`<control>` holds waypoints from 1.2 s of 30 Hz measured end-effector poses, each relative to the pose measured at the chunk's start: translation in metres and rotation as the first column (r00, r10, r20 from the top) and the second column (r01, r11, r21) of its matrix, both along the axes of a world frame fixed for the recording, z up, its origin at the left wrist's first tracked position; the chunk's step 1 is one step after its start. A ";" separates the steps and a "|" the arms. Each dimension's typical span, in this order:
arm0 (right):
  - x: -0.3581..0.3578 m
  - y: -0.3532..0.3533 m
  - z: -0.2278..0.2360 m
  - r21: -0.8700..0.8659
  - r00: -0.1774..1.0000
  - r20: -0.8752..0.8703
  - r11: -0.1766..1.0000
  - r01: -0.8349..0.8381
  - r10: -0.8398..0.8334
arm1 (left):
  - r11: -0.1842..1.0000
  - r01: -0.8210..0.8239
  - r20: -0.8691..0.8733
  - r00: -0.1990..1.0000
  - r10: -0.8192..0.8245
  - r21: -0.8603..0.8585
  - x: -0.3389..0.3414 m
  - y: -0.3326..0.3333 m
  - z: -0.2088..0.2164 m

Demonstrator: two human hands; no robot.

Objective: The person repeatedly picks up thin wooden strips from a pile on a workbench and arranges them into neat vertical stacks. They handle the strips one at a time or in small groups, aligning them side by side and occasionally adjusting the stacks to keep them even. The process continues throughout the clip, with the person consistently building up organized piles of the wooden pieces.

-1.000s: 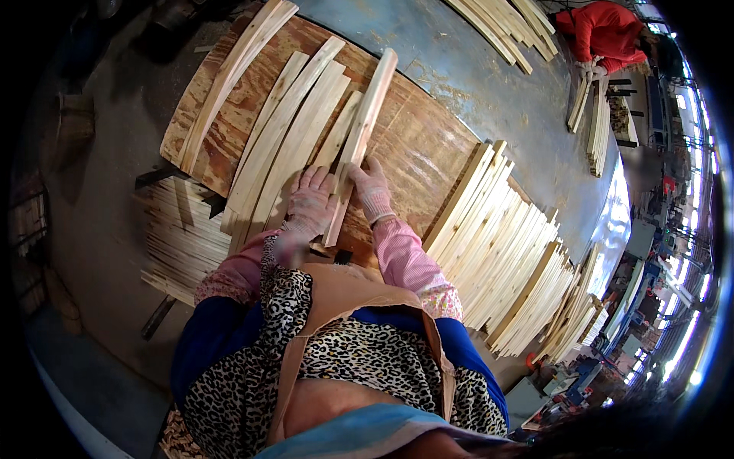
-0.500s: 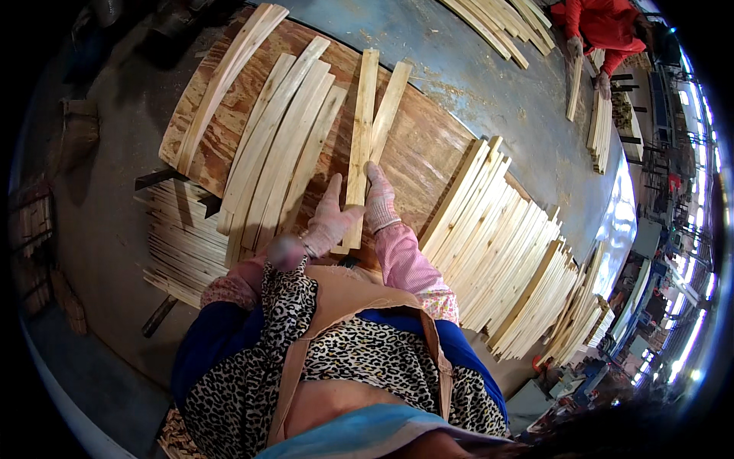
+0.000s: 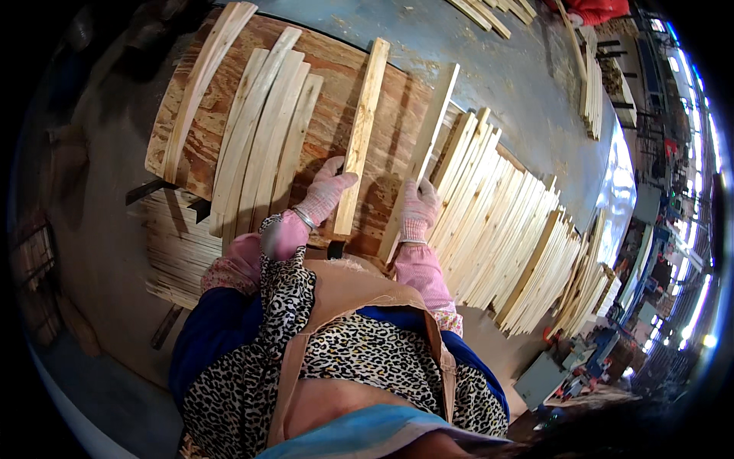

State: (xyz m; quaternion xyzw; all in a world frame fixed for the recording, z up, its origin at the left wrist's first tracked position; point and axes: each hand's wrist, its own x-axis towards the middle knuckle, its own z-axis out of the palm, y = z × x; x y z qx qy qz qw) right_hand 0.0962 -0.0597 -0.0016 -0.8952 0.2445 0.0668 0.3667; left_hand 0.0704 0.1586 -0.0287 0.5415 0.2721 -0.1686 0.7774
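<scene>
My left hand [image 3: 327, 193], in a pink-and-white knit glove, is closed at the left edge of a knotty wooden strip [image 3: 364, 130], near its lower half. Part of those fingers is hidden behind the strip. In the matching glove, my right hand [image 3: 419, 206] grips a second wooden strip [image 3: 433, 122], which is tipped up on its narrow edge. The two strips stand apart, with bare plywood tabletop [image 3: 394, 115] showing between them. Next to my right hand lies a broad row of pale strips [image 3: 493, 214].
Left of my hands, several strips [image 3: 264, 130] lie side by side, and a separate pair [image 3: 202, 92] lies farther left. A stack of strips [image 3: 172, 245] sits below the tabletop's left end. At the far right, a person in a red sleeve [image 3: 600, 11] is beside more strips [image 3: 592, 92].
The two strips, crossed before, are now separated. My right hand has carried its strip right and turned it on edge. My left hand has come up against the knotty strip.
</scene>
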 end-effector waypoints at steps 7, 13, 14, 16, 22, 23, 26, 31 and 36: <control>-0.035 -0.033 -0.023 -0.500 0.997 -0.076 0.865 -0.039 0.001 | 0.942 -0.061 -0.007 0.998 0.062 -0.331 0.017 -0.013 -0.005; -0.038 -0.039 -0.024 -0.604 0.988 -0.069 0.782 -0.151 0.138 | 0.783 -0.064 -0.091 0.996 0.010 -0.619 0.035 0.006 0.017; -0.037 -0.038 -0.021 -0.590 0.988 -0.088 0.792 -0.157 0.130 | 0.664 -0.109 -0.089 0.994 0.064 -0.740 0.036 0.008 0.008; -0.038 -0.040 -0.026 -0.606 0.990 -0.062 0.783 -0.140 0.129 | 0.554 -0.222 -0.191 0.975 0.115 -0.802 0.037 0.017 -0.008; -0.038 -0.038 -0.025 -0.620 0.991 -0.009 0.776 -0.113 0.137 | 0.674 -0.076 -0.065 0.997 0.041 -0.735 0.036 0.034 -0.004; -0.037 -0.035 -0.023 -0.627 0.993 -0.042 0.771 -0.113 0.111 | 0.724 -0.064 -0.040 0.998 0.051 -0.687 0.036 0.028 0.009; -0.039 -0.036 -0.022 -0.620 0.992 -0.041 0.775 -0.120 0.120 | 0.835 -0.161 -0.158 0.983 0.090 -0.526 0.027 0.022 0.003; -0.044 -0.047 -0.035 -0.610 0.983 0.072 0.787 -0.092 0.170 | 0.954 0.270 0.166 0.943 -0.290 0.131 0.006 -0.019 -0.016; -0.046 -0.060 -0.034 -0.477 0.954 0.235 0.877 -0.053 0.186 | 0.091 0.865 -0.424 0.330 -0.843 0.493 -0.018 -0.098 0.037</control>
